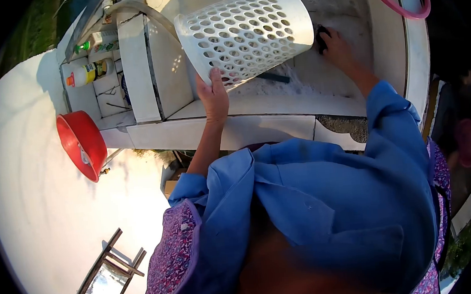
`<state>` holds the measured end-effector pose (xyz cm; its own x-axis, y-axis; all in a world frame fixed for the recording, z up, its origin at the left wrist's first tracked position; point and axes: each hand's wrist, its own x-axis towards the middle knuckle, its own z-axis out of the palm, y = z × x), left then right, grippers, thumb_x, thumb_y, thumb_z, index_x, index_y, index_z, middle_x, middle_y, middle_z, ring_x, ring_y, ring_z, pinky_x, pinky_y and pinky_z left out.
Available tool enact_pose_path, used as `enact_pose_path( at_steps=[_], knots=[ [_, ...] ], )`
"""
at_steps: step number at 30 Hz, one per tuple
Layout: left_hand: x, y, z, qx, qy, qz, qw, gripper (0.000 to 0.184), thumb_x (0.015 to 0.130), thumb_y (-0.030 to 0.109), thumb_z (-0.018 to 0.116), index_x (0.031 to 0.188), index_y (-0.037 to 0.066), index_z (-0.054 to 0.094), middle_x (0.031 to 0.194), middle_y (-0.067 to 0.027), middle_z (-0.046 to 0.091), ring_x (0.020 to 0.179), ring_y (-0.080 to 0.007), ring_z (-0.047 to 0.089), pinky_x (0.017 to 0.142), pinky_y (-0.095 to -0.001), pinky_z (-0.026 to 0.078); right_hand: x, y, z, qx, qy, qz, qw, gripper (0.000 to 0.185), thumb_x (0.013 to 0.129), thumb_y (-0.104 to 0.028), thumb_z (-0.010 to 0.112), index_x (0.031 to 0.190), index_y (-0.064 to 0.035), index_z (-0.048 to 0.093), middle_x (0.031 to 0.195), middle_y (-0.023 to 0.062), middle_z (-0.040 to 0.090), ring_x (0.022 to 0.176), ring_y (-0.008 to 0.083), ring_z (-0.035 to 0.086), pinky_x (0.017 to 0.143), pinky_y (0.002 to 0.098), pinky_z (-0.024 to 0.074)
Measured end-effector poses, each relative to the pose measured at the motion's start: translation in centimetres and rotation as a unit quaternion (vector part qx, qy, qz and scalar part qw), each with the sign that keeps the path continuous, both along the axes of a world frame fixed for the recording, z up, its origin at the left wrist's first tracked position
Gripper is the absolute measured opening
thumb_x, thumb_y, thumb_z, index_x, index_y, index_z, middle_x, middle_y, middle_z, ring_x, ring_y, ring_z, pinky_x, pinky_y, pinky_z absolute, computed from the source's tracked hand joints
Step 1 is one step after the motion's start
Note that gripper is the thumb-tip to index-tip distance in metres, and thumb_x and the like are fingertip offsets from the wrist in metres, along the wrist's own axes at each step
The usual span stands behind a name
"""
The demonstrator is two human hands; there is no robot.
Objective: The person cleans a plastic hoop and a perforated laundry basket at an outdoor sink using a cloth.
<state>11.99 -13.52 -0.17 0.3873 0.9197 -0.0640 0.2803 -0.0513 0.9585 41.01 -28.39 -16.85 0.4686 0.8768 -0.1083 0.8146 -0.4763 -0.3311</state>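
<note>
A white basket (249, 34) with rows of oval holes lies tilted on its side over a tiled basin (386, 43). My left hand (214, 96) grips its rim at the lower left, thumb on the outside. At the basket's other end, my right hand (338, 47) is closed around a small black object (323, 38), which is close to or touching the basket's base; what it is cannot be made out. Below the basket, a dark flat strip (274, 77) lies on the wet basin floor, partly hidden by the basket.
Bottles, one with a red cap (85, 74), stand in a tiled compartment at the left. A red basin (82, 147) hangs over the outer left side. Pink tubing (400, 10) curves at the upper right. A small stool (107, 284) is at the lower left.
</note>
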Motion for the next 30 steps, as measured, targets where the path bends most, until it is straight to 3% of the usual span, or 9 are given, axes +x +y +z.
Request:
enact_pose_path(
  at_steps=[2, 5, 7, 11, 13, 17, 20, 25, 30],
  knots=[
    [-0.2, -0.1, 0.4, 0.001, 0.015, 0.006, 1.0, 0.022, 0.089, 0.014, 0.042, 0.104, -0.001, 0.042, 0.087, -0.0064, 0.052, 0.074, -0.0112, 0.052, 0.065, -0.023, 0.044, -0.2, 0.9, -0.6, -0.038, 0.01, 0.149, 0.988, 0.048, 0.066, -0.016, 0.061, 0.112, -0.0098, 0.05, 0.118, 0.0151, 0.042, 0.103, 0.032, 0.046, 0.082, 0.0392, 0.0427],
    [-0.1, -0.1, 0.1, 0.007, -0.005, -0.005, 1.0, 0.021, 0.089, 0.013, 0.042, 0.104, -0.002, 0.04, 0.085, -0.0074, 0.052, 0.07, -0.0117, 0.054, 0.062, -0.0239, 0.047, 5.4, 3.7, 0.3, -0.037, 0.202, 0.026, 0.978, 0.036, 0.066, -0.012, 0.054, 0.101, -0.0071, 0.056, 0.103, 0.0157, 0.054, 0.088, 0.0344, 0.053, 0.078, 0.036, 0.0444],
    [0.1, -0.2, 0.4, -0.034, -0.06, -0.007, 0.998, 0.021, 0.089, 0.013, 0.042, 0.104, -0.001, 0.04, 0.085, -0.0073, 0.052, 0.069, -0.0128, 0.056, 0.058, -0.0244, 0.049, 7.4, 4.7, 5.0, -0.1, 0.469, -0.249, 0.841, 0.045, 0.069, -0.012, 0.054, 0.113, -0.0038, 0.049, 0.1, 0.0199, 0.056, 0.093, 0.0348, 0.053, 0.085, 0.0375, 0.0403],
    [0.0, -0.1, -0.3, -0.069, -0.044, 0.012, 0.997, 0.021, 0.089, 0.013, 0.041, 0.105, -0.001, 0.039, 0.084, -0.0085, 0.052, 0.068, -0.0141, 0.057, 0.055, -0.0255, 0.052, 14.5, 2.4, -2.5, -0.182, 0.176, -0.022, 0.967, 0.047, 0.073, -0.02, 0.056, 0.117, -0.0068, 0.046, 0.111, 0.0205, 0.051, 0.103, 0.0349, 0.048, 0.088, 0.0412, 0.0381],
    [-0.1, -0.1, -0.2, -0.072, -0.058, 0.01, 0.996, 0.021, 0.089, 0.013, 0.041, 0.105, 0.0, 0.039, 0.084, -0.0087, 0.052, 0.068, -0.0136, 0.057, 0.055, -0.0258, 0.052, 12.7, 1.1, -3.6, 0.14, -0.012, -0.028, 0.99, 0.05, 0.076, -0.023, 0.055, 0.123, -0.0119, 0.042, 0.123, 0.0201, 0.041, 0.112, 0.0356, 0.041, 0.09, 0.0445, 0.0359],
    [-0.4, 0.0, -0.8, -0.084, -0.06, 0.011, 0.995, 0.021, 0.089, 0.015, 0.042, 0.103, -0.001, 0.04, 0.081, -0.0073, 0.051, 0.069, -0.0125, 0.056, 0.055, -0.0261, 0.053, -0.8, 0.9, 3.4, -0.143, -0.072, 0.023, 0.987, 0.048, 0.077, -0.02, 0.052, 0.124, -0.0197, 0.041, 0.13, 0.0168, 0.031, 0.11, 0.0376, 0.04, 0.09, 0.0453, 0.0359],
    [-0.4, 0.2, -0.7, -0.077, -0.049, 0.003, 0.996, 0.022, 0.089, 0.016, 0.043, 0.103, -0.001, 0.041, 0.081, -0.0068, 0.051, 0.068, -0.0122, 0.056, 0.054, -0.025, 0.051, -0.9, -0.6, 0.0, -0.11, -0.081, 0.157, 0.978, 0.048, 0.074, -0.016, 0.054, 0.121, -0.0184, 0.044, 0.123, 0.0155, 0.04, 0.103, 0.0352, 0.046, 0.085, 0.042, 0.0397],
    [-0.4, 0.8, -1.5, -0.071, -0.094, -0.019, 0.993, 0.02, 0.088, 0.015, 0.045, 0.102, 0.0, 0.041, 0.082, -0.0068, 0.053, 0.071, -0.0111, 0.056, 0.06, -0.0245, 0.049, -0.4, 1.9, 6.5, -0.012, 0.343, -0.071, 0.936, 0.041, 0.071, -0.007, 0.056, 0.111, -0.0095, 0.049, 0.106, 0.0103, 0.053, 0.092, 0.0224, 0.055, 0.079, 0.0318, 0.0433],
    [-0.3, 1.0, -1.4, -0.071, -0.192, -0.03, 0.978, 0.018, 0.087, 0.01, 0.045, 0.102, 0.001, 0.042, 0.085, -0.0073, 0.055, 0.075, -0.0103, 0.055, 0.066, -0.0234, 0.047, -7.6, 3.2, 17.7, 0.195, 0.24, -0.071, 0.948, 0.043, 0.07, -0.012, 0.056, 0.112, -0.0087, 0.047, 0.105, 0.0125, 0.054, 0.092, 0.025, 0.055, 0.082, 0.0328, 0.0421]
  ],
)
